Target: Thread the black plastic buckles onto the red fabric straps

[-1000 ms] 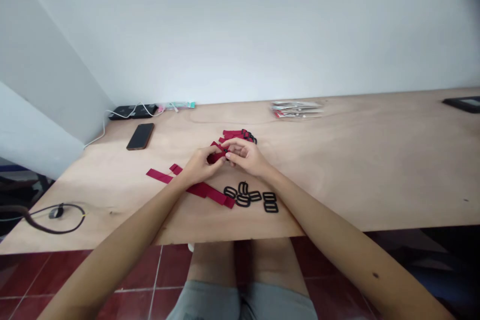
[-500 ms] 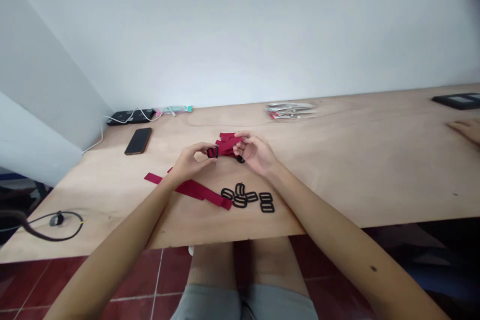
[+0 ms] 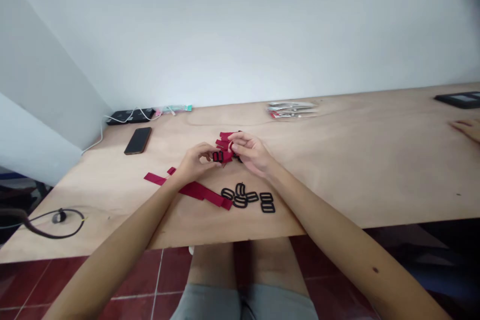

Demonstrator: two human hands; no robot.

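Pinching red strap (image 3: 225, 146) with black slider buckle (image 3: 218, 156) between left hand (image 3: 195, 162) and right hand (image 3: 252, 152), just above table (image 3: 356, 170). No readable labels anywhere; phone (image 3: 138, 140) screen dark.

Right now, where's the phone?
Head view: the phone lies flat on the table's far left, just in front of the black power strip, left of both hands.

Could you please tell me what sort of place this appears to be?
Probably a simple craft or assembly workbench: a bare plywood table against a plain wall, with red webbing strips and loose black buckles laid out.
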